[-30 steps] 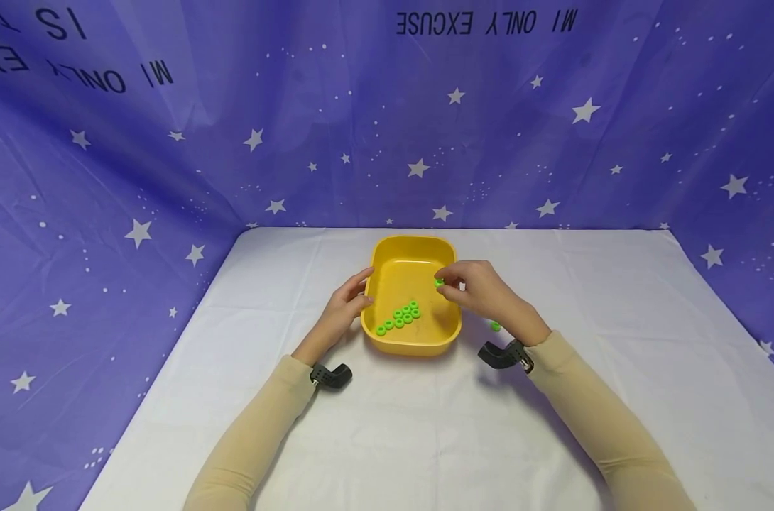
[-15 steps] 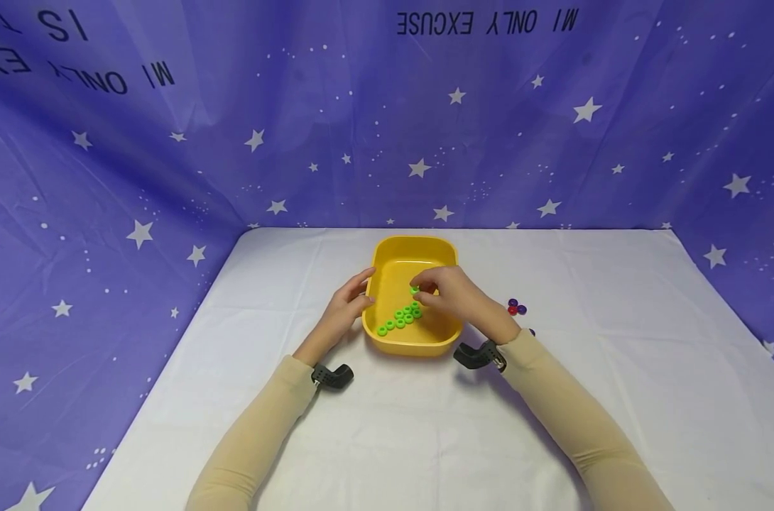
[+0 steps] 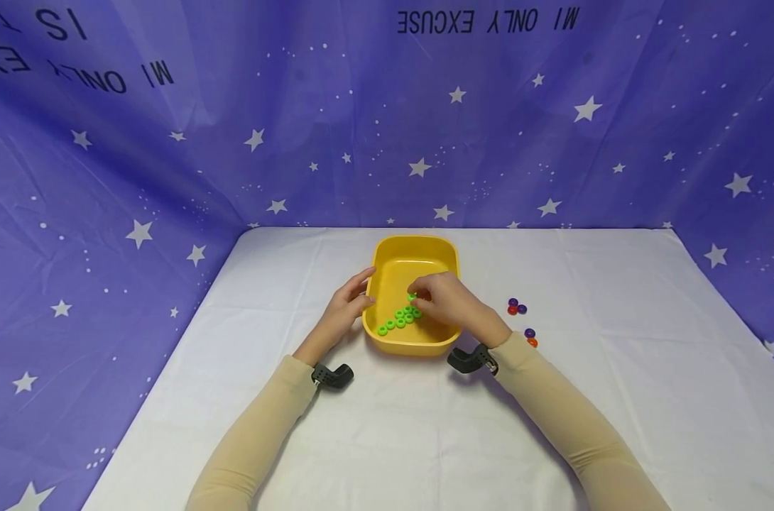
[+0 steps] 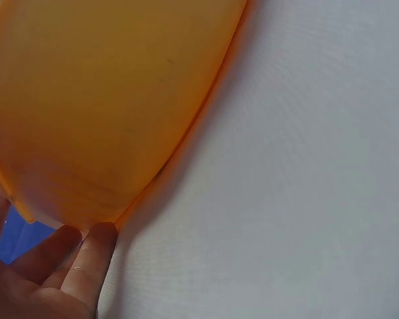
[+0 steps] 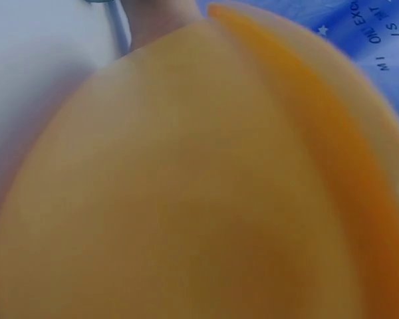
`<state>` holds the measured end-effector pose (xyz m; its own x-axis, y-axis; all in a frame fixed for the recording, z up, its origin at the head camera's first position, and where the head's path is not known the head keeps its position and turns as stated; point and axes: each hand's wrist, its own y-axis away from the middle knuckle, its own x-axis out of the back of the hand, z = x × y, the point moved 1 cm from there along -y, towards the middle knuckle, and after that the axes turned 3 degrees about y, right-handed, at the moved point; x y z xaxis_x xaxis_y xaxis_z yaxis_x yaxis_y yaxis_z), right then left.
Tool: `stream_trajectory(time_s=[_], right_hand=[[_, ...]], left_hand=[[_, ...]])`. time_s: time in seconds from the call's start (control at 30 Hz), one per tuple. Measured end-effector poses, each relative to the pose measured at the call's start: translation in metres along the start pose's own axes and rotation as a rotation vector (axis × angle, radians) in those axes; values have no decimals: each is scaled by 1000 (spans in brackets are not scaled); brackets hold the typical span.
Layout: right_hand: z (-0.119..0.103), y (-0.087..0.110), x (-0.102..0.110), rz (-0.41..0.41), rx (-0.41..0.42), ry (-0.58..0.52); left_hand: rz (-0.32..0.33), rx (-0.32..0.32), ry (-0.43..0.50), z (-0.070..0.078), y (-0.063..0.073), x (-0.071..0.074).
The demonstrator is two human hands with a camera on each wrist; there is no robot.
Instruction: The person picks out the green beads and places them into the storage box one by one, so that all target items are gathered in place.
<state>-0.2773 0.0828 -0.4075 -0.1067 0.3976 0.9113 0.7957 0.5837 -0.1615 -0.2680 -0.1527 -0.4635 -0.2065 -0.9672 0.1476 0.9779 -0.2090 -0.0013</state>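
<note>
A yellow tray point(image 3: 393, 273) stands on the white table between both hands. My left hand point(image 3: 345, 301) touches its left side, fingers spread; in the left wrist view the fingertips point(image 4: 101, 236) rest against the tray's wall point(image 4: 106, 113). My right hand point(image 3: 449, 298) reaches over the right rim and pinches a green ring-shaped bead point(image 3: 412, 297) between thumb and fingers. Right below it, several green beads point(image 3: 400, 323) lie in two slanting rows on the tray floor. In the right wrist view the tray's wall point(image 5: 153, 199) hides the right fingers.
Right of the tray, two purple beads point(image 3: 522, 309) and a red bead point(image 3: 512, 310) lie together on the tablecloth point(image 3: 617, 355). Nearer the right sleeve are another purple bead point(image 3: 530, 333) and an orange bead point(image 3: 532, 343). A purple star-printed curtain point(image 3: 361, 142) hangs behind the table.
My right hand has moved left and down into the tray with the green bead, close to the rows. Loose beads on the right have come into sight. The left hand stays put.
</note>
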Motion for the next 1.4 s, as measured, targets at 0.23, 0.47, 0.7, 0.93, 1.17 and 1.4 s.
stream_trajectory(time_s=[0.23,0.47,0.7,0.93,1.17,1.4], right_hand=[[-2,0,-3,-19,-34,113],[-3,0,-6,-13,-50,176],[-3,1,-8,-26,-63,259],[-3,0,-10,-42,-84,300],[-3,-1,-11,-46,-87,322],[-5,-1,-10,-79,-114,337]], left_hand=[[7,-13,-6,0,0,0],[12,-13,-9,1,1,-1],[10,-14,-12,2,2,-1],[12,-18,-5,3,3,-1],[11,-13,-6,2,2,-1],[10,-3,-8,3,2,-1]])
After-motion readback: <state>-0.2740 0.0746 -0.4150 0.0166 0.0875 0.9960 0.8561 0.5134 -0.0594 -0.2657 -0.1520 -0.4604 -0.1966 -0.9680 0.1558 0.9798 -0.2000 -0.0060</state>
